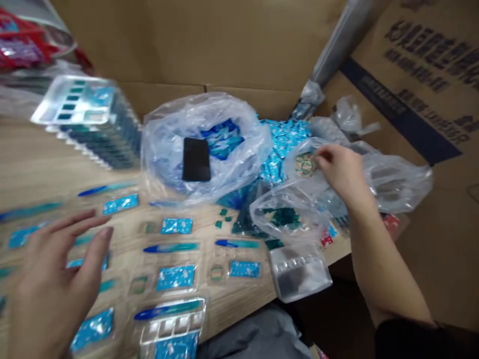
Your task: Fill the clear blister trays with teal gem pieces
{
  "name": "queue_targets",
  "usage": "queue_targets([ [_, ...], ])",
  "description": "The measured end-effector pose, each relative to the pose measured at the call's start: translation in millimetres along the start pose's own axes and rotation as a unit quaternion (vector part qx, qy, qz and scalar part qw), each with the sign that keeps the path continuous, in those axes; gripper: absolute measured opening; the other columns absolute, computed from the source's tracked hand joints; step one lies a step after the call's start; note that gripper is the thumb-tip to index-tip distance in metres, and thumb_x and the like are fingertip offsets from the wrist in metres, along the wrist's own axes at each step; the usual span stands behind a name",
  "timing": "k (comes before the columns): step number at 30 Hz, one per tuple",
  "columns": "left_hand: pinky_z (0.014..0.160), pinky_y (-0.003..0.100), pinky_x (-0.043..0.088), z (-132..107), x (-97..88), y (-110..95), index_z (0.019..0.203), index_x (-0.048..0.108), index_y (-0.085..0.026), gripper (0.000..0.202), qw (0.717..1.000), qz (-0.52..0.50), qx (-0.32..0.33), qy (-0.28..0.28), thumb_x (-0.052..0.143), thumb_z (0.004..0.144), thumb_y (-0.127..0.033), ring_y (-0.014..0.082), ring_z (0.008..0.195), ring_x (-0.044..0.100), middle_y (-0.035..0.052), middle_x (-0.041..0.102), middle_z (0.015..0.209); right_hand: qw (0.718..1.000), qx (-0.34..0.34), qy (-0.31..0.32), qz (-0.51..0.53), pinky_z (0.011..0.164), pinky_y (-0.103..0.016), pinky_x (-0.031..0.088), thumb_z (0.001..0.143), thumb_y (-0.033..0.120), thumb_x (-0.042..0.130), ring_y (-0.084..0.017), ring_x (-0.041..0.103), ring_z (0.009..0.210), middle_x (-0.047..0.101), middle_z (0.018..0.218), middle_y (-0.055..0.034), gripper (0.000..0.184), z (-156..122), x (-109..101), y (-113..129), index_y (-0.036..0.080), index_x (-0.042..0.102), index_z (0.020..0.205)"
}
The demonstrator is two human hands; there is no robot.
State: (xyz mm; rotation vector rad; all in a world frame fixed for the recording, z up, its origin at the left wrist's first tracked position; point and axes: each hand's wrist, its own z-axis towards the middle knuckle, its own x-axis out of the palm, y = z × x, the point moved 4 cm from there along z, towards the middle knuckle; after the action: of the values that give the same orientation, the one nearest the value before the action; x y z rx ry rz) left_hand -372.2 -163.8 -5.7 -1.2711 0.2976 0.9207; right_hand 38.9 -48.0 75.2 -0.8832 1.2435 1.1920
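Observation:
My left hand hovers flat with its fingers stretched out over clear plastic trays laid on a wooden table; it holds nothing. The trays carry blue pens and blue foil packets. My right hand reaches into a clear plastic bag at the right, its fingertips pinched at a small round patterned piece. A second clear bag below it contains small dark green squares.
A large clear bag with blue packets and a black rectangular object sits in the middle. A stack of filled trays stands at the back left. Loose blue packets lie piled behind. Cardboard boxes wall the back and right.

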Motion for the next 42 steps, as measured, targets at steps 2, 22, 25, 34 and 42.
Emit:
queue_targets([
  [2, 0.110, 0.058, 0.037, 11, 21.3, -36, 0.092, 0.061, -0.038, 0.017, 0.998, -0.024, 0.059, 0.019, 0.051, 0.085, -0.049, 0.0350, 0.117, 0.056, 0.0005, 0.064, 0.110, 0.996, -0.017, 0.090, -0.010, 0.086, -0.030, 0.047, 0.092, 0.016, 0.040, -0.024, 0.069, 0.105, 0.075, 0.105, -0.0122, 0.035, 21, 22, -10, 0.004, 0.072, 0.097],
  [22, 0.049, 0.014, 0.050, 30, 130.8, -159, 0.101, 0.064, -0.026, 0.016, 0.918, -0.044, 0.321, 0.229, 0.054, 0.095, -0.037, 0.0156, 0.094, 0.069, 0.0023, 0.071, 0.100, 0.940, -0.113, 0.314, 0.074, 0.088, -0.041, 0.056, 0.094, 0.033, 0.062, -0.020, 0.065, 0.103, 0.065, 0.118, -0.0077, 0.028, 40, 114, -32, 0.015, 0.063, 0.116],
  [25, 0.048, 0.015, 0.049, 37, 142.4, -171, 0.098, 0.066, -0.026, 0.018, 0.916, -0.072, 0.306, 0.248, 0.056, 0.093, -0.039, 0.0164, 0.092, 0.069, 0.0022, 0.072, 0.097, 0.947, -0.104, 0.283, 0.109, 0.086, -0.036, 0.054, 0.092, 0.022, 0.063, -0.020, 0.066, 0.098, 0.069, 0.105, -0.0088, 0.015, 41, 107, -35, 0.012, 0.066, 0.102],
  [34, 0.077, 0.028, 0.058, 63, 202.1, -228, 0.097, 0.068, -0.022, 0.017, 0.908, -0.266, 0.155, 0.283, 0.064, 0.087, -0.035, 0.0157, 0.082, 0.071, 0.0025, 0.075, 0.092, 0.824, 0.002, 0.025, 0.566, 0.070, -0.028, 0.053, 0.082, 0.025, 0.067, -0.015, 0.066, 0.078, 0.071, 0.092, 0.0001, 0.026, 18, 55, -59, 0.022, 0.059, 0.106],
  [42, 0.068, 0.023, 0.058, 45, 238.3, -264, 0.092, 0.062, -0.022, 0.015, 0.848, -0.404, 0.105, 0.326, 0.071, 0.081, -0.025, 0.0120, 0.072, 0.069, -0.0015, 0.071, 0.082, 0.660, 0.034, -0.010, 0.750, 0.082, -0.032, 0.062, 0.078, 0.025, 0.073, -0.014, 0.073, 0.086, 0.076, 0.096, 0.0023, 0.025, -18, 53, -60, 0.026, 0.064, 0.101],
])
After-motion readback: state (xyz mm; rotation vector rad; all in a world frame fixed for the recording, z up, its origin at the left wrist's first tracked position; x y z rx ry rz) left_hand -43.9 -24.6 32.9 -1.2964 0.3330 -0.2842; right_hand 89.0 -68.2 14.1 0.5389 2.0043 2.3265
